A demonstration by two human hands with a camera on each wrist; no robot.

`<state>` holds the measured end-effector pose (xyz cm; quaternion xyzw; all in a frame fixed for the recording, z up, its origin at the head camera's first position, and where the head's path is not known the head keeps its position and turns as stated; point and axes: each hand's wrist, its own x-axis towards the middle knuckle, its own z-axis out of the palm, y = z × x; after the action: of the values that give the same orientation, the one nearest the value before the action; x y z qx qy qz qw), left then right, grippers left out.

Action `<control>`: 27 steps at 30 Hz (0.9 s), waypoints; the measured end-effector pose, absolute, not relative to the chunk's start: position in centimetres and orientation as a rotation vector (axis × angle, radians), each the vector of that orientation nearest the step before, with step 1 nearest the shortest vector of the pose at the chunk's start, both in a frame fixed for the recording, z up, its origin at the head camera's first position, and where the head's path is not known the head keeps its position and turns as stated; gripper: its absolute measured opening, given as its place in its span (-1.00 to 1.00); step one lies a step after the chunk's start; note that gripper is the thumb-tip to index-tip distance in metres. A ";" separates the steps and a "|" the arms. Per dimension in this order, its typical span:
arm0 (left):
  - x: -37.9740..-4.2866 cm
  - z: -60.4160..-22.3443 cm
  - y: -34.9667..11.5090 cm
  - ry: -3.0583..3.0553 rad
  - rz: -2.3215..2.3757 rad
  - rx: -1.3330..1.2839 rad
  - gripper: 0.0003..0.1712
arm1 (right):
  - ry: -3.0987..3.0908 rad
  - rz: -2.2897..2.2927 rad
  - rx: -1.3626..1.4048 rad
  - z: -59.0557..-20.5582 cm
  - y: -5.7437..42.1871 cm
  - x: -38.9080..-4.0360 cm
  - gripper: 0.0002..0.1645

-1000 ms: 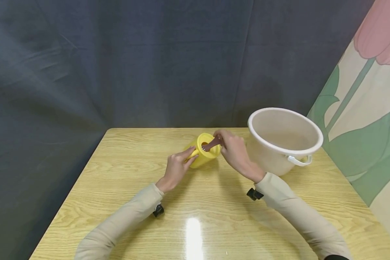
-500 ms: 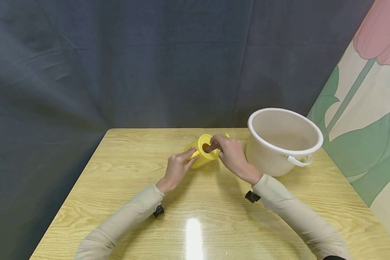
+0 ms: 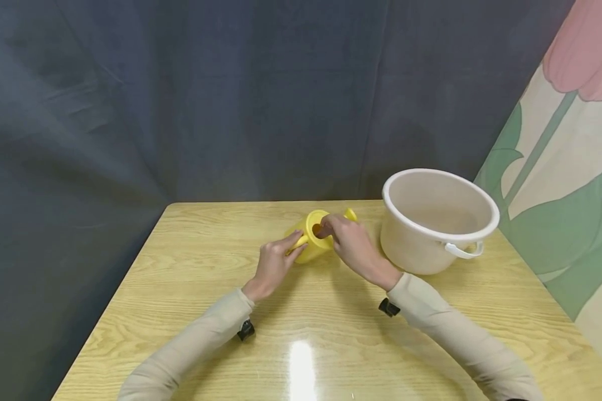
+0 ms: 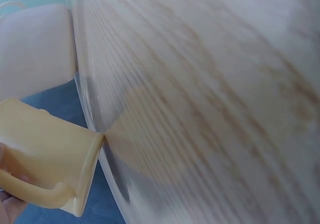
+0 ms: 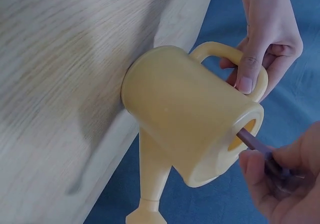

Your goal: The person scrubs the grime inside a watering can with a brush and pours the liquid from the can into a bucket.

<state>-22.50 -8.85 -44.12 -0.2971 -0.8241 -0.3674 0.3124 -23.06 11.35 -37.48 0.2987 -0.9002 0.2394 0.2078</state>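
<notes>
A yellow watering can [image 3: 308, 255] leans over on the table, its base edge at the wood and its mouth tipped toward the right hand. My left hand [image 3: 272, 263] holds its looped handle, thumb on top in the right wrist view. The spout [image 5: 152, 174] points away on the far side. My right hand [image 3: 356, 245] grips the dark reddish-purple handle of a brush [image 5: 252, 141], which passes through the round opening. Its bristles are hidden inside the can. In the left wrist view the can's body [image 4: 50, 149] shows from the handle side.
A large off-white bucket [image 3: 413, 250] with a white handle [image 3: 464, 252] stands right of the hands, near the table's back. The wooden table [image 3: 205, 239] ends at a dark curtain [image 3: 261, 111]. A flower-painted wall [image 3: 557, 223] rises along the right.
The brush has gone deeper into the can, and its bristles have passed out of sight. My right hand has moved slightly left and down with it. My left hand keeps its hold.
</notes>
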 end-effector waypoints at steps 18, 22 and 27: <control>-23.0 -43.9 -8.9 -2.165 -0.979 -0.786 -0.62 | -2.347 0.937 0.843 -35.3 12.2 -23.3 -0.84; -23.0 -43.9 -8.9 -2.176 -0.988 -0.797 -0.63 | -2.334 0.923 0.836 -34.8 12.4 -23.1 -0.84; -22.9 -44.1 -8.9 -2.183 -0.977 -0.802 -0.62 | -2.371 0.920 0.886 -35.6 12.2 -23.0 -0.88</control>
<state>-22.90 -8.90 -44.14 -0.3029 -0.8241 -0.3690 0.3047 -22.95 12.18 -35.56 0.3208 -0.8583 0.3329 0.2225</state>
